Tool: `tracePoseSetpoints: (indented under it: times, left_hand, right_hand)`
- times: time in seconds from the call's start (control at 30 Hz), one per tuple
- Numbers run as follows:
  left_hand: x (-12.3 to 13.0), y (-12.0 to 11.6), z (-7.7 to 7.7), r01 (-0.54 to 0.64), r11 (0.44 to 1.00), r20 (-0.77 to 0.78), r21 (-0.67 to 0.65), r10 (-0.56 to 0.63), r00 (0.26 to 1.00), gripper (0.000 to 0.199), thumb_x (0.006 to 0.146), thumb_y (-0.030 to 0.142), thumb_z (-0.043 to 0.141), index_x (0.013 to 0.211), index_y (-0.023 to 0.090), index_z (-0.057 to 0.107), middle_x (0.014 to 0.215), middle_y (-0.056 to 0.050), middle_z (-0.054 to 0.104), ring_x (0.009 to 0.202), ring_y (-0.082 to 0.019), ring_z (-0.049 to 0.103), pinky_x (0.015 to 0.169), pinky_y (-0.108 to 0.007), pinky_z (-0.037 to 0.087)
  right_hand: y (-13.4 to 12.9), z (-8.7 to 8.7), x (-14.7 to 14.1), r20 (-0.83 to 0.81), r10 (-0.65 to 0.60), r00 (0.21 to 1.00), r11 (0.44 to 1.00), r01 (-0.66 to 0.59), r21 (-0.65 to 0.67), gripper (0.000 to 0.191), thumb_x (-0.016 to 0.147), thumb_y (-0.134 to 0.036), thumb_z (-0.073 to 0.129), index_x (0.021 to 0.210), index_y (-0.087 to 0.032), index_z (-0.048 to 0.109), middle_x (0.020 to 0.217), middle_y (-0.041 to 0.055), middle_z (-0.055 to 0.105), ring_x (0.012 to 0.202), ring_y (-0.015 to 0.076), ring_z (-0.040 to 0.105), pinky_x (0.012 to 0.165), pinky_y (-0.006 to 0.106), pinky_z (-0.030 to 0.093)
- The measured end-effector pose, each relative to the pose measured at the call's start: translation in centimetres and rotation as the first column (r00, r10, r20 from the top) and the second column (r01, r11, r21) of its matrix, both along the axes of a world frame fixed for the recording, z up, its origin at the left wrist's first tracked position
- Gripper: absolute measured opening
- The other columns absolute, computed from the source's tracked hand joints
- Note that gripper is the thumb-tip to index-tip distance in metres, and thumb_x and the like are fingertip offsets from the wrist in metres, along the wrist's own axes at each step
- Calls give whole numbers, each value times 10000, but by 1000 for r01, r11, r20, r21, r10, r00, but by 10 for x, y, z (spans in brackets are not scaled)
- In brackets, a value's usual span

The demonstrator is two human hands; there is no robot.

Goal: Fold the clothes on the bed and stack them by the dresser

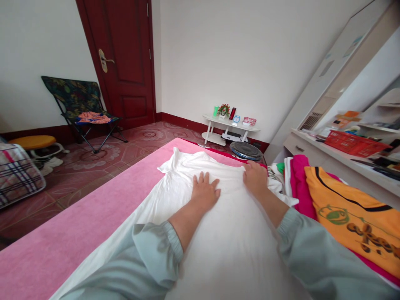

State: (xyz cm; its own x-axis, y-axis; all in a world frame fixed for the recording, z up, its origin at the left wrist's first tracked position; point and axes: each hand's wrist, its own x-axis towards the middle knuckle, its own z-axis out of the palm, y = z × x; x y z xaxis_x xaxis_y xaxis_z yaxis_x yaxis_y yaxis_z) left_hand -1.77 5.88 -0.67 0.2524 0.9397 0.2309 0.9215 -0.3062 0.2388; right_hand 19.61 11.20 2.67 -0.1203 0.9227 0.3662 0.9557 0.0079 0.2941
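Note:
A white T-shirt (231, 237) lies spread on a pink table cover (103, 200), its collar and short sleeves at the far end. My left hand (205, 192) rests flat on the upper chest of the shirt, fingers spread. At the far right shoulder, my right hand (256, 179) has its fingers curled on the shirt's edge, with a bit of cloth at the fingertips. The right sleeve sticks out from under that forearm. Light wrinkles run near the collar and the left sleeve.
Folded clothes, an orange shirt (353, 212) on top, lie close on the right. Beyond them stands a cabinet with a red basket (356, 143). A small white table (231, 121), a folding chair (79, 100) and a dark red door (125, 62) are farther off.

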Motion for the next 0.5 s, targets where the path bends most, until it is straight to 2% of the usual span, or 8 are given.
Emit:
tracePoseSetpoints:
  times: [0.07, 0.1, 0.17, 0.23, 0.3, 0.33, 0.4, 0.5]
  left_hand:
    - [0, -1, 1, -1, 1000, 1, 5, 1, 1000, 492, 890, 478, 369, 1346, 316, 461, 1486, -116, 324, 1382, -341, 219, 1087, -580, 138]
    - [0, -1, 2, -1, 1000, 1, 5, 1, 1000, 492, 889, 479, 373, 1345, 317, 463, 1485, -117, 327, 1381, -341, 223, 1087, -579, 140]
    - [-1, -1, 3, -2, 1000, 2, 5, 2, 1000, 490, 887, 481, 377, 1340, 320, 468, 1483, -116, 330, 1380, -340, 227, 1086, -577, 144]
    - [-1, 0, 3, -5, 1000, 4, 4, 5, 1000, 489, 884, 487, 382, 1337, 324, 469, 1482, -109, 334, 1380, -334, 230, 1088, -573, 147]
    - [-2, 1, 1, -9, 1000, 10, 8, 9, 1000, 489, 881, 494, 388, 1333, 327, 471, 1480, -101, 340, 1380, -326, 232, 1090, -569, 148]
    - [-2, 2, 0, -10, 1000, 14, 13, 10, 1000, 489, 879, 497, 392, 1331, 328, 473, 1479, -98, 344, 1380, -324, 234, 1091, -569, 149]
    - [-2, 2, -2, -12, 1000, 28, 25, 12, 1000, 486, 876, 497, 404, 1324, 325, 482, 1474, -95, 352, 1377, -323, 241, 1091, -571, 152]
    - [-1, 3, -3, -13, 999, 67, 44, 10, 998, 486, 864, 491, 437, 1311, 310, 496, 1454, -80, 385, 1365, -315, 269, 1095, -562, 171]
  right_hand:
    - [-2, -9, -8, -90, 123, 988, 986, -132, -98, 446, 955, -316, 289, 1371, -220, 417, 1444, 77, 395, 1292, 221, 353, 1051, 383, 263]
    - [-1, -14, -8, -150, 107, 983, 978, -132, -162, 475, 959, -367, 275, 1396, -214, 378, 1469, 71, 365, 1325, 216, 318, 1064, 385, 254]
    - [2, -22, -7, -227, -56, 972, 963, -8, -270, 541, 957, -428, 241, 1417, -162, 341, 1497, 100, 312, 1363, 242, 267, 1069, 439, 252]
    - [4, -26, -8, -249, -232, 940, 941, 152, -303, 588, 951, -449, 232, 1408, -97, 345, 1497, 154, 293, 1370, 287, 253, 1057, 511, 249]
    - [-4, -26, -16, -254, -257, 933, 946, 189, -261, 595, 939, -445, 268, 1399, -78, 352, 1498, 178, 275, 1380, 308, 227, 1062, 545, 219]
    - [-12, -25, -23, -256, -227, 940, 959, 170, -225, 584, 932, -431, 295, 1400, -86, 351, 1506, 170, 261, 1390, 302, 202, 1074, 543, 195]
    - [-36, -27, -39, -254, -82, 964, 987, 44, -151, 557, 924, -391, 324, 1405, -111, 344, 1516, 138, 251, 1405, 271, 164, 1100, 518, 150]
    - [-71, -32, -56, -291, 84, 953, 977, -136, -162, 515, 940, -369, 283, 1391, -138, 374, 1496, 100, 314, 1395, 232, 210, 1106, 468, 183]
